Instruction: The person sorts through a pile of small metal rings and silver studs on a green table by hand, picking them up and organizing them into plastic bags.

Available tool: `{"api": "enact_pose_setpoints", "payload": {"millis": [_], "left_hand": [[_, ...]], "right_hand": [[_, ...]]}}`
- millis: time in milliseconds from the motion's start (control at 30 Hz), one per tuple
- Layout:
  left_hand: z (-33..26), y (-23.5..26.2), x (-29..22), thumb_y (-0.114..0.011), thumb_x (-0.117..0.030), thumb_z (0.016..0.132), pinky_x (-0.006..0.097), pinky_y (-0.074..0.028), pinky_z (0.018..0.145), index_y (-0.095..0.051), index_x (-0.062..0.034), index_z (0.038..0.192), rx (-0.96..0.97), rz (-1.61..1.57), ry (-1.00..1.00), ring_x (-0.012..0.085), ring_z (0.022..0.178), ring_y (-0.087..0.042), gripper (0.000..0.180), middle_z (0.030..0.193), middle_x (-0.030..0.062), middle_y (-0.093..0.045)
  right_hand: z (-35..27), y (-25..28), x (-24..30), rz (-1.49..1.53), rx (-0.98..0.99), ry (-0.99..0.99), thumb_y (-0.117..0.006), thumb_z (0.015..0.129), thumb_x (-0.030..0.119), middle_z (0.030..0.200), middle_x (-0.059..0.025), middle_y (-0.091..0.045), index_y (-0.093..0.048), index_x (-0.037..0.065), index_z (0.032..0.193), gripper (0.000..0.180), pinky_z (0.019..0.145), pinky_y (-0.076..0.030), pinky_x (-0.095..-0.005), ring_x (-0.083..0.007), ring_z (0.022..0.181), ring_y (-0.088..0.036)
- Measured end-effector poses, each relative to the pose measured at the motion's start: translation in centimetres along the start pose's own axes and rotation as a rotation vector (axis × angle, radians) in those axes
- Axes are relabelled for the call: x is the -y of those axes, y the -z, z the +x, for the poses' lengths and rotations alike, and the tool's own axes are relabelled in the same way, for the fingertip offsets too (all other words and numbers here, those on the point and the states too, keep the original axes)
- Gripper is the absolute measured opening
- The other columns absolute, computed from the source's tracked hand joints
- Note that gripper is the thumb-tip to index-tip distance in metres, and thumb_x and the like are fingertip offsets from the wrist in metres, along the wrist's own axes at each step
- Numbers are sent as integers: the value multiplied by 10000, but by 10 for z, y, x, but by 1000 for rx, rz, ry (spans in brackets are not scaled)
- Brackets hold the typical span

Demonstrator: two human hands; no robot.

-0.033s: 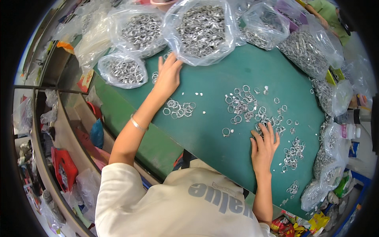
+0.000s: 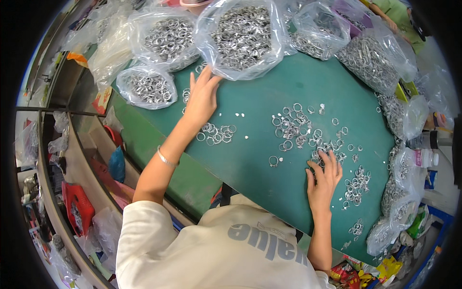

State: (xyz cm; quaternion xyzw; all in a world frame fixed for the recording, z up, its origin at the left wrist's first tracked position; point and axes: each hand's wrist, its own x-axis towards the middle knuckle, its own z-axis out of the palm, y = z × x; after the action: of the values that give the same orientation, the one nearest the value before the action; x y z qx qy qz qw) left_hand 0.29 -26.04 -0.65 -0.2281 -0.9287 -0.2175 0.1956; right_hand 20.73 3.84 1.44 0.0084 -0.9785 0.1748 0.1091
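My left hand (image 2: 202, 98) reaches to the near edge of a large clear plastic bag (image 2: 204, 36) full of silver-coloured rings. Its fingers are stretched and apart, and I see nothing held in them. A few rings (image 2: 186, 95) lie beside this hand, and another small group of rings (image 2: 216, 134) is just to its right. My right hand (image 2: 325, 183) has its fingers spread at the near side of a loose ring pile (image 2: 291, 123). Its fingertips rest among rings, partly covering them. A separate ring cluster (image 2: 357, 188) lies to the right of that hand.
The green tabletop (image 2: 255, 164) is ringed by open bags of rings, including a smaller bag (image 2: 149, 89) at left and a bulging bag (image 2: 370, 60) at right. Small pale bits (image 2: 240, 115) are scattered on the table. Left stands shelving with a red bin (image 2: 77, 207). Another person (image 2: 399, 19) is at far right.
The view has shifted slightly. My right hand has slid a little to the right over the rings; my left hand stays by the large bag.
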Motion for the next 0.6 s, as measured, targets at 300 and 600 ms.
{"api": "enact_pose_setpoints", "payload": {"millis": [300,600], "left_hand": [[-63,-1,-147,-693,-59,762,405,-430,858,-556,-1,1095,423,-516,-62,343,973,-508,364,1097,158,-507],[-66,-6,-153,-677,-27,754,390,-437,823,-554,-16,1127,462,-432,-126,330,964,-497,393,1094,143,-497]], "right_hand": [[41,-17,28,-20,7,127,-643,781,78,1204,-87,-511,-623,83,998,218,936,-326,-449,-314,1153,-434],[-3,-1,31,174,0,29,-639,775,53,1190,-83,-519,-601,48,1003,231,883,-339,-422,-257,1087,-467]]}}
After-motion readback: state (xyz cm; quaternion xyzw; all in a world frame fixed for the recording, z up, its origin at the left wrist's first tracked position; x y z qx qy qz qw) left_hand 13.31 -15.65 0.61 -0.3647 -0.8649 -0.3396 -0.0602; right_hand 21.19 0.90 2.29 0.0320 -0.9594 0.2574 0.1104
